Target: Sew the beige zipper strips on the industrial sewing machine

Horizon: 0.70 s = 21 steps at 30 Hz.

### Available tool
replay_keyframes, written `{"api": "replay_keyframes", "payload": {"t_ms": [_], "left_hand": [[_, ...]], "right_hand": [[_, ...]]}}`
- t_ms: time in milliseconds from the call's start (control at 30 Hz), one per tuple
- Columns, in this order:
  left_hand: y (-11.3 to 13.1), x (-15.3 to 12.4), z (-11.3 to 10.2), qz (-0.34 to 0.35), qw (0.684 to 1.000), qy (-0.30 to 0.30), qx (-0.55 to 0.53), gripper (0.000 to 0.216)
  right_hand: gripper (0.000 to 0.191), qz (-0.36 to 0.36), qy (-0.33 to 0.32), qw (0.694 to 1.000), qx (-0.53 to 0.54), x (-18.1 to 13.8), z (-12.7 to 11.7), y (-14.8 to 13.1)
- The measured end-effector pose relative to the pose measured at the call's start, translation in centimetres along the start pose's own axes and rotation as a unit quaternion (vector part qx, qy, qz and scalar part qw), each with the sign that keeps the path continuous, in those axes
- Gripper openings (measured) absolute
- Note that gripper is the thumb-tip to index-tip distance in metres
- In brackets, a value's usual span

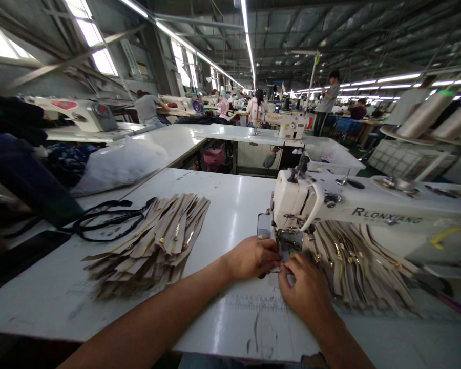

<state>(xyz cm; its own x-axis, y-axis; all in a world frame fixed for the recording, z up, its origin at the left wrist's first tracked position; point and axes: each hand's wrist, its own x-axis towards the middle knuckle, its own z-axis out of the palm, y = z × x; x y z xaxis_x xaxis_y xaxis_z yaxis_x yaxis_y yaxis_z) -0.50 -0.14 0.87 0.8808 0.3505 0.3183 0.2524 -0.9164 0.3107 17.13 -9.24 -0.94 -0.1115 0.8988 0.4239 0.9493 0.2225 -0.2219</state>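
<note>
A loose zip pile (149, 251), then a left hand (255, 259) and a right hand (305, 282) close together at a white sewing machine (330, 200).

From here I see black cords (111, 220) looped at the left of the frame, beside the beige zip pile, which is fanned left of centre, probably to keep single ends easy to pick. Past a bare stretch of white table (223, 205), the left hand's fingers curl in by the needle area, seemingly to steady work there; the right hand meets it, thumb and forefinger bent inward. What either grips, if anything, I cannot tell: the fingers hide it. Right of them, a second zip bunch (353, 266) lies partly beneath the machine's arm, sliders showing, perhaps kept there to leave the front free.
</note>
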Motion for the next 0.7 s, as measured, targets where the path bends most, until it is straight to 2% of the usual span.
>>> {"api": "replay_keyframes", "payload": {"t_ms": [200, 367, 700], "left_hand": [[-0.2, -0.2, 0.5, -0.010, 0.998, 0.021, 0.061, 0.027], [-0.4, -0.1, 0.7, -0.018, 0.996, 0.042, 0.071, 0.027], [-0.4, 0.0, 0.4, -0.082, 0.994, 0.029, 0.070, 0.030]], "right_hand": [[0.016, 0.010, -0.006, 1.000, -0.006, 0.3, 0.3, 0.0], [0.017, 0.021, -0.029, 0.998, -0.042, 0.6, 0.3, -0.2], [0.036, 0.008, -0.022, 0.997, -0.071, 1.1, 1.1, 0.0]]}}
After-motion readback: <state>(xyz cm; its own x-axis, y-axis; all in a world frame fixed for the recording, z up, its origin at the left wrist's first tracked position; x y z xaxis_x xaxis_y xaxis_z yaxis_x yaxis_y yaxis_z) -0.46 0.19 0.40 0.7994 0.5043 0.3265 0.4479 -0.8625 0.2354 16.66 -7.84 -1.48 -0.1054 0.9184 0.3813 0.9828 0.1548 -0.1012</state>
